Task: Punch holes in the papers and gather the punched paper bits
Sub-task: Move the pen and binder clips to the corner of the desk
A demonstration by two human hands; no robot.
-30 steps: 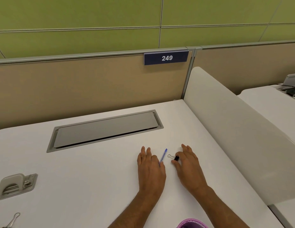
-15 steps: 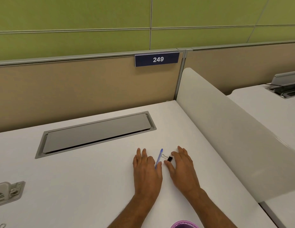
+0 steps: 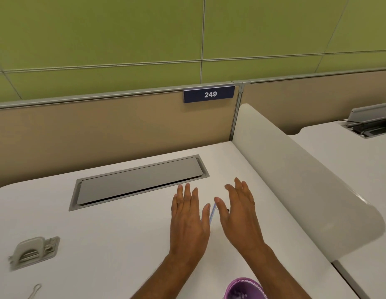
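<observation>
An open-plan office: a white table (image 3: 101,244) fenced by tan cubicle partitions (image 3: 101,134), a number plate (image 3: 209,94) reading 249, a grey cable hatch (image 3: 140,180) (lid closed), and a hole punch (image 3: 33,252) at near left.

— What moved?
— Both hands. The left hand (image 3: 188,221) and right hand (image 3: 239,214) lay flat on the bench (image 3: 123,244); now they're raised, the right tilted.
— The binder clip (image 3: 228,210)?
— Mostly hidden behind the right thumb now.
</observation>
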